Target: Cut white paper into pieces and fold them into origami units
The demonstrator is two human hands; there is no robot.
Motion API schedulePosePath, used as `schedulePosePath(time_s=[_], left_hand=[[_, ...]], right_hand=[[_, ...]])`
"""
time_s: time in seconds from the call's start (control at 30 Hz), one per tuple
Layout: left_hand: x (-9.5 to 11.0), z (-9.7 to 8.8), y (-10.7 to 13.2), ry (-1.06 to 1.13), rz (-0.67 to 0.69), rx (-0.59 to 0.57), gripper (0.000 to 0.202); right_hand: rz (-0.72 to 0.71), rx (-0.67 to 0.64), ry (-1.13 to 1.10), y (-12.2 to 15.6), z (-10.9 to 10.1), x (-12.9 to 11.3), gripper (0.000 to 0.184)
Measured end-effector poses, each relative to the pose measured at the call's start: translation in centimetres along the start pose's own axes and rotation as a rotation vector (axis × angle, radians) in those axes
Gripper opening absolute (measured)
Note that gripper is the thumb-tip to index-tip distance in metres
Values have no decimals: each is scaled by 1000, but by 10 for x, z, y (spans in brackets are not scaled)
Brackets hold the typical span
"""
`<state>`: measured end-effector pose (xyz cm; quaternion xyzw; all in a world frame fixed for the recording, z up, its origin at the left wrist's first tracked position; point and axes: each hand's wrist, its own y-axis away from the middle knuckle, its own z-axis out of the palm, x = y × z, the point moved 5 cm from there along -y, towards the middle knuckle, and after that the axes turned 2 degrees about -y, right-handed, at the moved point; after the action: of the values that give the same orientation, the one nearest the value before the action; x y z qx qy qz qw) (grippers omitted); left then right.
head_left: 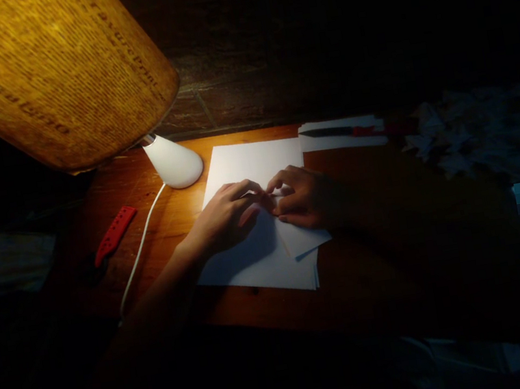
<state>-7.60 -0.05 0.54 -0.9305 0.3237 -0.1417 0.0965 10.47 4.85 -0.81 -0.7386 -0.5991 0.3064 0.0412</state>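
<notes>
A stack of white paper sheets (pixel 255 162) lies on the wooden table (pixel 353 285) under the lamp light. On top of the stack sits a smaller folded piece of paper (pixel 299 241). My left hand (pixel 224 216) rests on the paper with its fingers curled and their tips pressed down at the fold. My right hand (pixel 302 194) meets it from the right, fingers bent and pressing on the same folded piece. The fingertips of both hands nearly touch.
A large amber lampshade (pixel 43 71) fills the upper left, above a white lamp base (pixel 176 162) with a white cord (pixel 142 246). A red tool (pixel 113 234) lies at left. More paper and a red-handled tool (pixel 353 131) lie at the back; crumpled papers (pixel 477 134) at right.
</notes>
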Motion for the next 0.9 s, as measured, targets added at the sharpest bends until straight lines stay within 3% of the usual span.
schedulePosePath(time_s=[0.17, 0.5, 0.73, 0.9], left_hand=[[3, -7, 0, 13, 45, 0, 24], [-1, -21, 3, 62, 75, 185, 22], [5, -8, 0, 96, 60, -17, 38], [2, -6, 1, 71, 72, -24, 36]], right_hand=[[-1, 22, -24, 1, -2, -1, 17], [15, 12, -27, 0, -1, 0, 18], [5, 35, -6, 0, -1, -1, 16], [-9, 2, -5, 0, 1, 1, 15]])
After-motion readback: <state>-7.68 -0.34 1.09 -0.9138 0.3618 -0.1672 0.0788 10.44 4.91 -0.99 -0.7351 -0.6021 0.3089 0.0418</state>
